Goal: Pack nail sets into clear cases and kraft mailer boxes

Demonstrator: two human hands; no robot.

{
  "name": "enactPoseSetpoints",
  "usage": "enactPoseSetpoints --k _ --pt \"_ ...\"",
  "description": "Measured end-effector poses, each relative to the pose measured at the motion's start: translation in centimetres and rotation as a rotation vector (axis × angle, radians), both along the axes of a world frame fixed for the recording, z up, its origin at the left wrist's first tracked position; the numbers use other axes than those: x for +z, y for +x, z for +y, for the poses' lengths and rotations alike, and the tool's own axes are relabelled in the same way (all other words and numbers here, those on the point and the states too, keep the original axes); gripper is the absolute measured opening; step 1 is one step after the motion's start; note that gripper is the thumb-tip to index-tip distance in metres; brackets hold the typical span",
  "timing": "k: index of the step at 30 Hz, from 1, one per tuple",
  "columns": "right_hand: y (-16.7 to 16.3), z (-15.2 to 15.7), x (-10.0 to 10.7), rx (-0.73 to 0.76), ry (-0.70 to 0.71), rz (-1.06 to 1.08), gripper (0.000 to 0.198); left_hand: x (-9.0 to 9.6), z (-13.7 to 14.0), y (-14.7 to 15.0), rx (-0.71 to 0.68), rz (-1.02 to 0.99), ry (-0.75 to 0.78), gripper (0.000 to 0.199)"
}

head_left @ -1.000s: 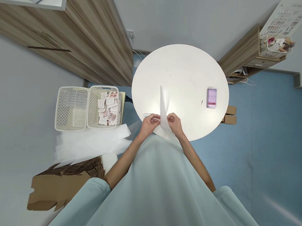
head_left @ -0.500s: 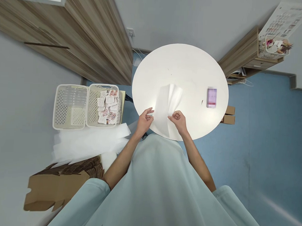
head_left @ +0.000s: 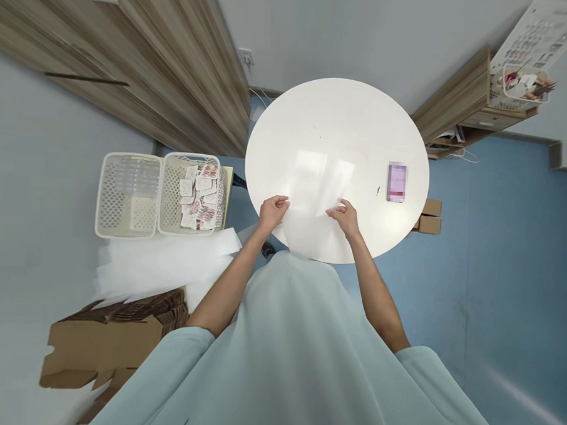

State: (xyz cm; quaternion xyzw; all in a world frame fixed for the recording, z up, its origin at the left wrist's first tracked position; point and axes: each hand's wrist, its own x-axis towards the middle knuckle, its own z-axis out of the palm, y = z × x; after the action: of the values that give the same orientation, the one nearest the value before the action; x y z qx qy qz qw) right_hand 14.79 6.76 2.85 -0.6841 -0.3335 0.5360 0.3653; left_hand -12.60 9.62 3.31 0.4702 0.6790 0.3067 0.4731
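A thin, translucent white sheet (head_left: 307, 201), like a plastic or foam bag, is stretched between my two hands above the near part of the round white table (head_left: 335, 108). My left hand (head_left: 273, 212) pinches its left edge, fingers closed. On the other side, my right hand (head_left: 345, 218) grips the sheet's right edge between thumb and fingertips. The sheet catches the light and its lower end reaches toward my shirt; whether it is one layer or two I cannot tell. To the right lies a purple box or packet (head_left: 397, 182), its print blurred.
Left of the table stand two white plastic baskets: one with clear containers (head_left: 128, 234), one with small printed packets (head_left: 187, 232). Below them lie a stack of white sheets (head_left: 159, 263) and flattened cardboard boxes (head_left: 103, 349). Wooden cabinets (head_left: 168, 63) border the room.
My right hand has moved right and slightly up, spreading the sheet's right part outward. The folds have flattened. My left hand has closed more on its edge.
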Motion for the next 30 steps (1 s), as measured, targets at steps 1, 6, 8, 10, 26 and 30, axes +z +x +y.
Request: enactPoseSetpoints --k 1,6,8,10,26,30 --pt "0.3 0.2 -0.3 0.013 -0.004 -0.013 0.067 -0.4 0.3 0.2 0.0 0.017 0.003 0.024" --pt "1.9 1.4 -1.7 0.03 0.01 -0.166 0.046 -2.5 1.2 1.4 0.048 0.056 -0.029 0.034" --pt "2.4 2.0 -2.3 0.034 0.001 -0.216 0.046 -3.0 1.2 1.7 0.062 0.084 -0.031 0.038" --pt "2.8 2.5 -2.8 0.051 -0.015 -0.262 0.044 -3.3 1.0 1.9 0.048 0.118 -0.022 0.039" --pt "4.4 5.4 -4.1 0.125 -0.175 -0.614 0.03 -3.6 -3.4 -6.3 -0.735 0.597 0.092 0.072" --pt "4.6 4.9 -4.1 0.09 -0.184 -0.618 0.033 -3.5 -3.5 -6.2 -0.745 0.586 0.122 0.071"
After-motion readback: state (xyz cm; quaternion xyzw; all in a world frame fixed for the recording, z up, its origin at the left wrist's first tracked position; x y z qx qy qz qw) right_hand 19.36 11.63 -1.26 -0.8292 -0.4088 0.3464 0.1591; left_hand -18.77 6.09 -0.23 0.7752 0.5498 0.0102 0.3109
